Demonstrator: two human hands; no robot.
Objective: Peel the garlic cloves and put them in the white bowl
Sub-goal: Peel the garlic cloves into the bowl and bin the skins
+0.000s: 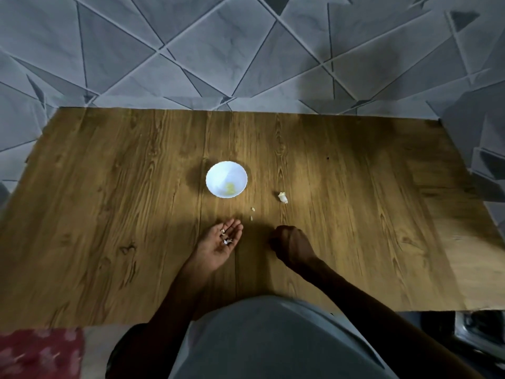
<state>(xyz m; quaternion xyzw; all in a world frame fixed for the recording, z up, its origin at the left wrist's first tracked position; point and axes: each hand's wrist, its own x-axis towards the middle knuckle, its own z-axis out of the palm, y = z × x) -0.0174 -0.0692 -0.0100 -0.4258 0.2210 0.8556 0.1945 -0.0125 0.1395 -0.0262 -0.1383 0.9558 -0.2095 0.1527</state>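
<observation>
Surface: brown wood grain, set against a grey wall patterned with triangles.
Bowl: white, upright near the middle of the surface, beyond the left hand.
Cloves: pale yellow and peeled, lying in the bottom of the bowl; too blurred to count.
Garlic: one whitish piece on the surface, right of the bowl and apart from it, beyond the right hand.
Scraps: two tiny pale bits on the surface between bowl and hands.
Left hand: palm up, fingers relaxed and spread open, its back resting on the surface.
Skins: a few small white flakes lying loose on the left palm.
Right hand: in shadow, back toward the camera, fingers curled under; I cannot tell if it grips anything.
Cloth: red, flowered, at the lower left corner.
</observation>
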